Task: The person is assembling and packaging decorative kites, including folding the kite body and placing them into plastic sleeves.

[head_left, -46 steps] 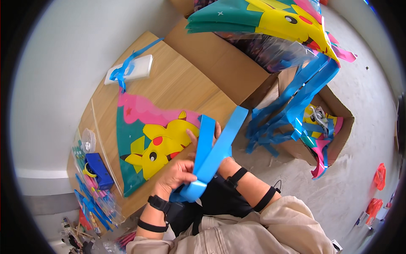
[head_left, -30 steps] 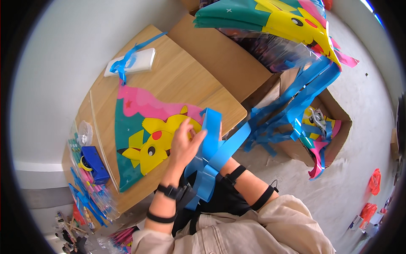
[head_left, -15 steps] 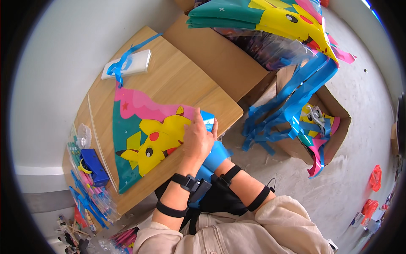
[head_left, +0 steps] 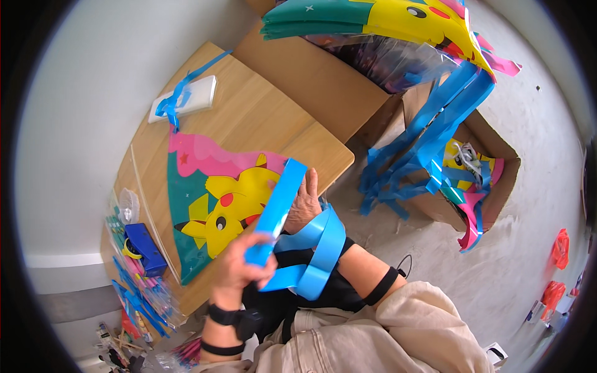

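A flat printed plastic sheet (head_left: 217, 186), kite-like, with a yellow cartoon figure on green and pink, lies on the wooden table (head_left: 273, 109). From its near right corner a wide blue ribbon (head_left: 283, 196) runs toward me and loops over my lap. My left hand (head_left: 239, 264) is closed on the ribbon in front of the table edge, slightly blurred. Beside the sheet's corner is my right hand (head_left: 303, 205), fingers stretched out, partly covered by the ribbon. Its thumb is hidden.
A blue tape dispenser (head_left: 146, 248) and a clear tape roll (head_left: 129, 205) stand at the left. A white packet (head_left: 193, 99) lies at the back under another blue ribbon. Similar printed sheets (head_left: 398, 22) hang over cardboard boxes (head_left: 497, 180) at the right.
My left hand has moved from the sheet's corner down toward me, drawing the blue ribbon across the front of the sheet. My right hand stays near the corner.
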The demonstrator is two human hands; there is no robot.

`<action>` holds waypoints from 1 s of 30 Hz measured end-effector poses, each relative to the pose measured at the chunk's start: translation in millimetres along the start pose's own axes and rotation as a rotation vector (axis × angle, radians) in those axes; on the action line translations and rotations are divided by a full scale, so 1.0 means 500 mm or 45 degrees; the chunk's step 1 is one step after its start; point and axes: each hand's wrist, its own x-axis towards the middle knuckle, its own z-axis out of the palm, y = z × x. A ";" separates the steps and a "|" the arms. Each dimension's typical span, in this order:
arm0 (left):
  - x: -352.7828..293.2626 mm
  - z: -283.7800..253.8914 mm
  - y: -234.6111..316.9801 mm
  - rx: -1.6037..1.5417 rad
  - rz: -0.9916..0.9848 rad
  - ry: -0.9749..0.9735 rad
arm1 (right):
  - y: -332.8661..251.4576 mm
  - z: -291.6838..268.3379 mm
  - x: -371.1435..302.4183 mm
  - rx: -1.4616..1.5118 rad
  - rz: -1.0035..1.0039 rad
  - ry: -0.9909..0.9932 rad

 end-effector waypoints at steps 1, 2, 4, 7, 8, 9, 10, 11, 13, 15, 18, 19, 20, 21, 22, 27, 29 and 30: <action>-0.046 -0.044 -0.003 0.033 0.024 0.007 | 0.008 -0.008 0.001 0.868 0.101 0.057; -0.087 -0.088 0.001 0.013 -0.012 0.061 | 0.007 -0.005 0.003 0.912 0.137 0.099; -0.182 -0.172 0.009 0.040 -0.127 0.263 | 0.018 -0.006 0.001 0.970 0.121 0.096; -0.305 -0.316 0.035 0.309 -0.305 0.462 | 0.036 -0.019 -0.002 1.019 0.084 0.099; -0.338 -0.364 0.039 0.379 -0.349 0.492 | 0.035 -0.016 -0.002 1.024 0.082 0.093; -0.375 -0.409 0.038 0.408 -0.394 0.555 | 0.033 -0.015 -0.001 1.032 0.076 0.088; -0.405 -0.455 0.033 0.437 -0.439 0.611 | 0.039 -0.021 -0.002 1.021 0.060 0.043; -0.432 -0.500 0.027 0.463 -0.483 0.671 | 0.049 -0.036 -0.002 1.009 0.040 0.000; -0.480 -0.614 -0.007 0.973 -0.521 0.832 | 0.048 -0.049 0.001 1.020 0.006 -0.023; -0.434 -0.612 -0.003 1.681 -0.677 0.735 | 0.049 -0.040 -0.001 1.025 0.036 -0.011; -0.265 -0.450 0.050 2.530 -0.752 0.564 | 0.048 -0.037 -0.003 1.042 0.044 0.012; -0.226 -0.448 0.027 2.486 -0.569 0.762 | 0.045 -0.040 -0.001 1.050 0.034 0.022; -0.127 -0.345 0.063 2.257 -0.409 0.807 | 0.050 -0.034 -0.003 1.026 0.051 0.014; -0.065 -0.305 0.055 1.984 -0.021 0.777 | 0.052 -0.035 -0.002 1.024 0.055 0.022; -0.015 -0.303 0.038 1.880 0.197 0.596 | 0.049 -0.041 0.000 1.042 0.038 0.025; 0.299 -0.098 0.013 1.322 0.719 0.457 | 0.053 -0.047 0.003 1.001 0.016 -0.070; 0.350 -0.052 0.016 1.474 0.578 0.489 | 0.039 -0.037 0.001 1.002 0.020 -0.022; 0.364 -0.036 0.019 1.555 0.508 0.491 | 0.039 -0.034 0.000 1.005 0.036 0.000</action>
